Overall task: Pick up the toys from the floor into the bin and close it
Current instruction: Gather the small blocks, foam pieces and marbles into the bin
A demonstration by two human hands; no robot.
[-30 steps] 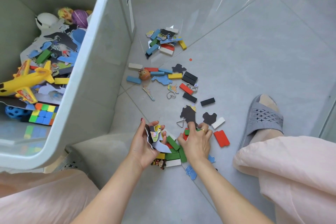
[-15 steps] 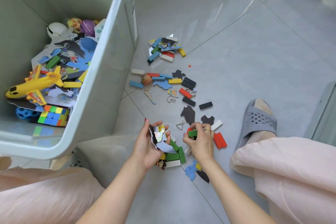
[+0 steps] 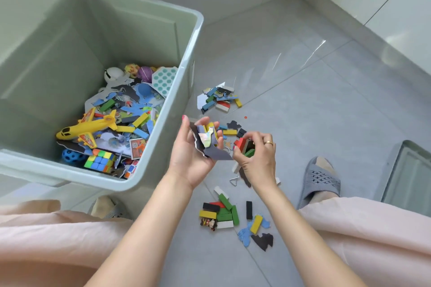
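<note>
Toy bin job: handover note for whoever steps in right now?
Left hand: raised beside the bin, holding a stack of flat cutout pieces.
Right hand: fingers curled round a few small blocks.
Done: the bin already holds many toys, including the yellow plane.
Left: drop both handfuls in, then clear the block pile near the knees and the far pile by the bin wall, plus scattered pieces. No lid in view; closing is pending.

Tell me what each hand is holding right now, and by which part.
Left hand cradles a stack of flat cardboard puzzle pieces by their lower edges. Right hand pinches a few small red, green and black wooden blocks by their sides.
</note>
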